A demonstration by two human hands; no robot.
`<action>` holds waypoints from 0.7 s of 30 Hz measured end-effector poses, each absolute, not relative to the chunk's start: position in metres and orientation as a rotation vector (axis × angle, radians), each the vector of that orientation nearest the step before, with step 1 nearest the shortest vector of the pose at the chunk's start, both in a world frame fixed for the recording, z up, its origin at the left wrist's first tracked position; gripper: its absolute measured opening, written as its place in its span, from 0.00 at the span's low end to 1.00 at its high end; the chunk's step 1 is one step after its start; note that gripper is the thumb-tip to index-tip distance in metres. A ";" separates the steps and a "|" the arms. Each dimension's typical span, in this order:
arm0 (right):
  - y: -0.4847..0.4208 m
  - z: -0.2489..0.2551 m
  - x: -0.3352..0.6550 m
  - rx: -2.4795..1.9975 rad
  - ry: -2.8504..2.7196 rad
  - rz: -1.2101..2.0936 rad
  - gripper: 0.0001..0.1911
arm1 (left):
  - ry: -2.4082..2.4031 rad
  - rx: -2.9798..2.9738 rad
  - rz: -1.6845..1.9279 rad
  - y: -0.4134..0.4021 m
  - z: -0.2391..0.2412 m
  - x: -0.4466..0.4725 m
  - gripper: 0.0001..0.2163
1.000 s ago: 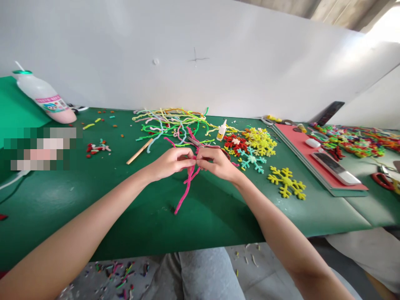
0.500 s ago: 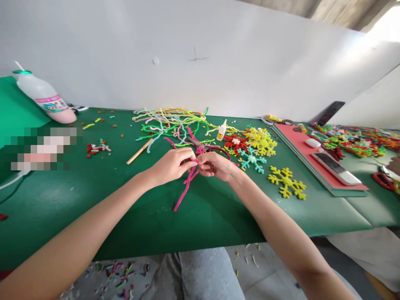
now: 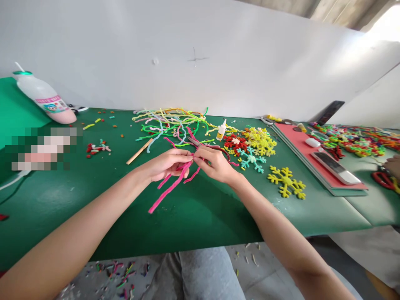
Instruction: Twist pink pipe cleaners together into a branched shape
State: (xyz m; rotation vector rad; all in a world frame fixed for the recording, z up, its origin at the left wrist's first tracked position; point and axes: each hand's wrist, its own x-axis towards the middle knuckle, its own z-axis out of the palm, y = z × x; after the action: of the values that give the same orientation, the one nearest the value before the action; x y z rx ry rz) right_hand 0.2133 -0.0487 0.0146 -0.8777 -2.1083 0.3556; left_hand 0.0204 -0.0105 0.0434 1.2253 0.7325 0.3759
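Over the middle of the green table (image 3: pixel 203 212), my left hand (image 3: pixel 167 163) and my right hand (image 3: pixel 215 164) meet fingertip to fingertip. Both pinch a bunch of pink pipe cleaners (image 3: pixel 170 188) near one end. The long strands hang down and to the left from my left hand, and a shorter one sticks out below my right fingers. Just beyond my hands lie scissors (image 3: pixel 203 145) and a heap of loose coloured pipe cleaners (image 3: pixel 168 121).
A small glue bottle (image 3: pixel 221 130), red, yellow and teal snowflakes (image 3: pixel 250 146) and one yellow snowflake (image 3: pixel 286 181) lie to the right. A wooden stick (image 3: pixel 139 151) and a tipped drink bottle (image 3: pixel 43 98) lie left. A phone (image 3: pixel 336 168) rests on a red mat; another person's hand (image 3: pixel 393 166) shows far right.
The hanging pink strands have swung from pointing straight down to slanting down-left. My hands have stayed together in nearly the same spot, fingers shifting on the bunch.
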 end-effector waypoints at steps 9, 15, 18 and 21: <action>-0.051 0.017 0.207 -0.984 -1.794 0.862 0.15 | 0.635 1.555 0.534 -0.015 0.037 0.025 0.11; -0.049 0.014 0.198 -0.953 -1.306 1.380 0.14 | 0.791 1.976 0.681 -0.018 0.035 0.026 0.08; -0.048 0.014 0.198 -0.977 -1.207 1.506 0.15 | 0.783 2.187 0.786 -0.017 0.032 0.026 0.08; -0.047 0.015 0.201 -0.974 -1.196 1.608 0.14 | 0.812 2.210 0.785 -0.016 0.030 0.027 0.09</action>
State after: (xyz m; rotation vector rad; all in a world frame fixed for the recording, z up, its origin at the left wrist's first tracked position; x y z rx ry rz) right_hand 0.2007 -0.0467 0.0149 -0.9739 -1.1962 1.6080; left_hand 0.0269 -0.0164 0.0304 2.2104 0.8118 0.7851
